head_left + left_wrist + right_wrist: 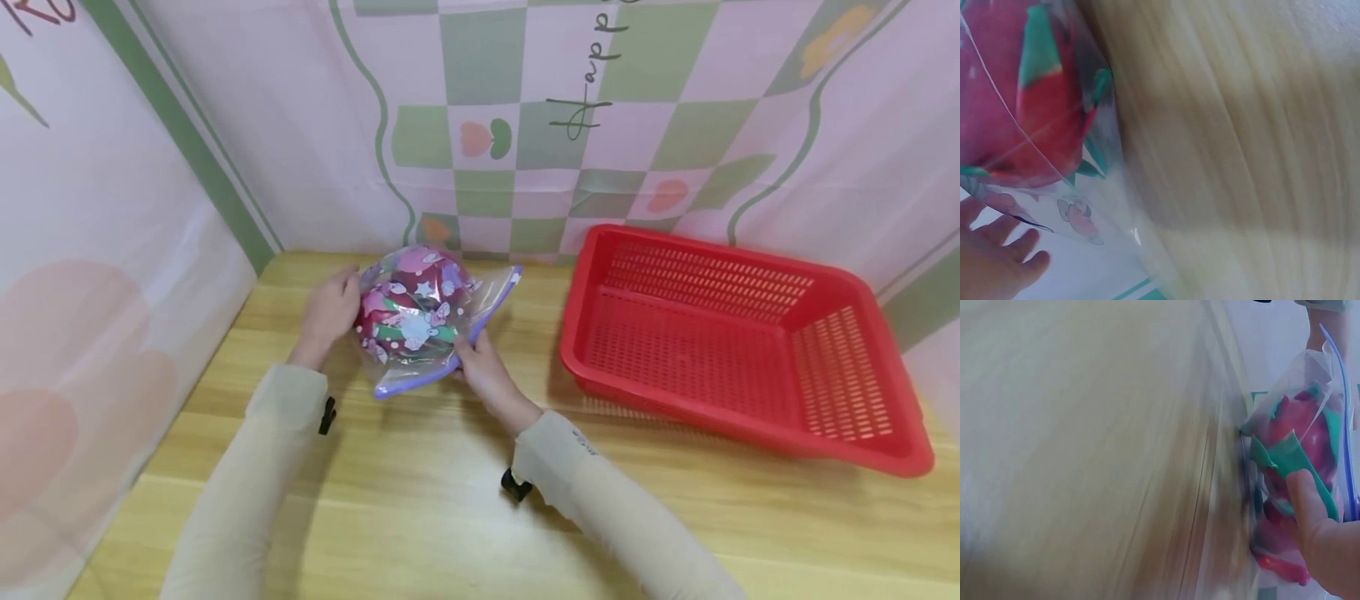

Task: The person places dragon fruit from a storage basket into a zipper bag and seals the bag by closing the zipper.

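A clear zip bag (416, 312) with cartoon prints and a purple-blue zip edge sits toward the back of the wooden table. Inside are red, rounded things (1054, 119) with green pointed flaps, looking like dragon fruit. My right hand (491, 379) pinches the bag at its zip edge; in the right wrist view the right thumb (1307, 494) presses along the bag's side. Against the bag's left side rests my left hand (330, 312). In the left wrist view its fingers (1013, 240) are spread and slightly bent, fingertips right at the plastic.
To the right stands a red plastic basket (573, 342) with slotted walls. A printed cloth (480, 75) with green checks hangs behind the table (420, 492), and another cloth (127, 217) covers the left side.
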The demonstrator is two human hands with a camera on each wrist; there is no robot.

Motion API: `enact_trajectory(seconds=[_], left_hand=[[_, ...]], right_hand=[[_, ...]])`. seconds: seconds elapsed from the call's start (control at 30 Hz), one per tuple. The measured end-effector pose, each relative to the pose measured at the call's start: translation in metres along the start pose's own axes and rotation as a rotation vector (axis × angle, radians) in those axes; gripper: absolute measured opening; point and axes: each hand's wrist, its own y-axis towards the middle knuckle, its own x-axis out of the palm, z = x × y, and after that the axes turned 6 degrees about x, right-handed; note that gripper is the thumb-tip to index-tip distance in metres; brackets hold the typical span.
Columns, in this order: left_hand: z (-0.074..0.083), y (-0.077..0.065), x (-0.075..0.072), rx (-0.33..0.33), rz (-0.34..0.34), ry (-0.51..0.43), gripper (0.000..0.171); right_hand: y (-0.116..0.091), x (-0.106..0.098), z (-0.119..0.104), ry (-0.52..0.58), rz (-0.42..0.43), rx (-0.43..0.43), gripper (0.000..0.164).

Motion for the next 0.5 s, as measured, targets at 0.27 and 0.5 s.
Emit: enact_trajectory(seconds=[0.27, 0.5], left_hand=[[-0.006, 0.001, 0.009, -0.043, -0.225, -0.028, 0.070], [-0.005, 0.001, 0.016, -0.088, -0.281, -0.229, 0.070]], right_hand=[[0.000, 0.001, 0.000, 0.003, 0.168, -0.123, 0.053], [-0.004, 0.012, -0.002, 0.081, 0.198, -0.213, 0.063]])
